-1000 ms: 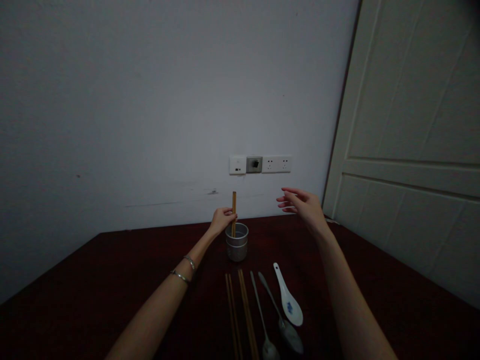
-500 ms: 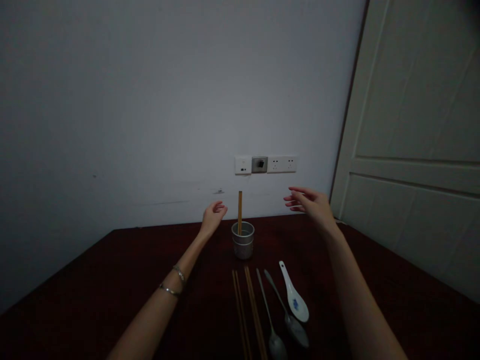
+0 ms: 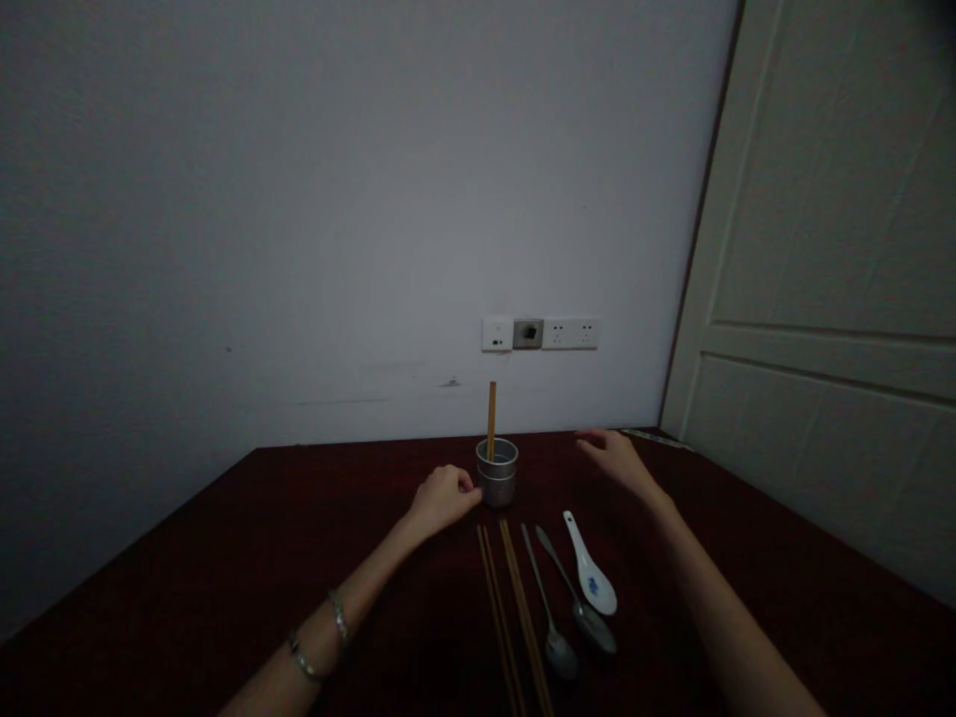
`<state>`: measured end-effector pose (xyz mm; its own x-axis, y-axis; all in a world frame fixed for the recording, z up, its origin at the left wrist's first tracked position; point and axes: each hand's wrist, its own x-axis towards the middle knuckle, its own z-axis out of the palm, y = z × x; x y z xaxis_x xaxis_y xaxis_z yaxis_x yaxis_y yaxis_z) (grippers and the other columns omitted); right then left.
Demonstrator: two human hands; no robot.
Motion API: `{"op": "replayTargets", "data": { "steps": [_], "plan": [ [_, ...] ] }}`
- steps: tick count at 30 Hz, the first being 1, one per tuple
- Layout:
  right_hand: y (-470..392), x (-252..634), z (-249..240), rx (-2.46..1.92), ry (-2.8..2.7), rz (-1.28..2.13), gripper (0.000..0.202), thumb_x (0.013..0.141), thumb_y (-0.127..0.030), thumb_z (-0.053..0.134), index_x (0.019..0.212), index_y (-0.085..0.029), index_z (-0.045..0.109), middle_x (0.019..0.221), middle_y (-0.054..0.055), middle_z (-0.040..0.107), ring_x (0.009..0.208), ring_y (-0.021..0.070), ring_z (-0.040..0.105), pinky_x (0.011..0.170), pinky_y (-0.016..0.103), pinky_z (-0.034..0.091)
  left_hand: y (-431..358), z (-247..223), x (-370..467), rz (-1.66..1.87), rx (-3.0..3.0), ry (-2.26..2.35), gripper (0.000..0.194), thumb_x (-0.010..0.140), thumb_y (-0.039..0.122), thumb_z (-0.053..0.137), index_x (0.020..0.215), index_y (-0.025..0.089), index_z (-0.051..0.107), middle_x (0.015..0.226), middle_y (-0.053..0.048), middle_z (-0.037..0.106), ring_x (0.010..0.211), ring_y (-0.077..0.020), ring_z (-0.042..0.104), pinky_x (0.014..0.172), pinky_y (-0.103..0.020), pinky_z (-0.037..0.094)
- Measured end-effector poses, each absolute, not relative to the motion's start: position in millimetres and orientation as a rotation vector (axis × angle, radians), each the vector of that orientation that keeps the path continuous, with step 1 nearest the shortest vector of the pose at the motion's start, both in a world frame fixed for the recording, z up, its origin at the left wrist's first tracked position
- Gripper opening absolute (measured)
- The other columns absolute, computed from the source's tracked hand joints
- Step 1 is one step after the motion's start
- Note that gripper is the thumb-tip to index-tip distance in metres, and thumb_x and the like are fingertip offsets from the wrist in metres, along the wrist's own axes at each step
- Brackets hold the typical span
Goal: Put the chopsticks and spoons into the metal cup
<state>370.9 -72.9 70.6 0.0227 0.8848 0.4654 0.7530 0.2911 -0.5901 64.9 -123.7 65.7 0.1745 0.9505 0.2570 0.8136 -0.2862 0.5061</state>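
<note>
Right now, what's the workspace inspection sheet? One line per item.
Surface: dark red table, dimly lit.
Things: metal cup holding upright chopsticks; nearer the wearer lie two chopstick pairs, two metal spoons, one white spoon with a blue mark.
Clutter: pale strip at the far right edge, too dim to identify.
Grips: left grip low at the cup's left, holding nothing, contact unclear; right grip to the cup's right, holding nothing.
Cables: nothing seen.
Surroundings: scuffed wall with socket plates; panelled door at right.

Metal cup [image 3: 498, 486]: centre, holding upright chopsticks [image 3: 491, 413]. Left hand [image 3: 442, 498]: curled, beside cup, contact unclear. Right hand [image 3: 613, 460]: right of centre, loosely extended. Lower centre, dark red surface [image 3: 351, 498]: two chopstick pairs [image 3: 529, 627], two metal spoons [image 3: 562, 655], white spoon [image 3: 592, 576].
</note>
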Motion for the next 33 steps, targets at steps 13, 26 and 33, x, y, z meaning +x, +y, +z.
{"op": "replayTargets", "data": {
  "steps": [13,26,33],
  "plan": [
    [-104,411,-42,-1.869,-1.874,0.023,0.037,0.079,-0.024,0.044,0.110,-0.009,0.059,0.114,0.013,0.059,0.106,0.0246,0.053,0.092,0.033,0.038,-158,43,87,0.108,2.157,1.673,0.038,0.072,0.047,0.048,0.052,0.016,0.056,0.050,-0.006,0.062,0.046,-0.0164,0.059,0.053,-0.026,0.045],
    [-113,403,-40,-1.896,-1.927,-0.068,0.037,0.081,-0.024,0.039,0.109,-0.011,0.059,0.114,0.012,0.058,0.102,0.0244,0.053,0.089,0.032,0.038,-166,20,103,0.139,2.312,1.895,0.035,0.074,0.041,0.049,0.088,0.014,0.066,0.093,-0.018,0.066,0.089,-0.0308,0.062,0.072,-0.038,0.048],
    [-115,402,-40,-1.862,-1.920,-0.056,0.037,0.081,-0.024,0.039,0.110,-0.011,0.059,0.114,0.013,0.057,0.103,0.0246,0.052,0.089,0.033,0.038,-163,13,106,0.214,2.282,1.928,0.031,0.075,0.033,0.047,0.089,0.013,0.065,0.095,-0.018,0.066,0.091,-0.0301,0.061,0.074,-0.038,0.047]
  ]
}}
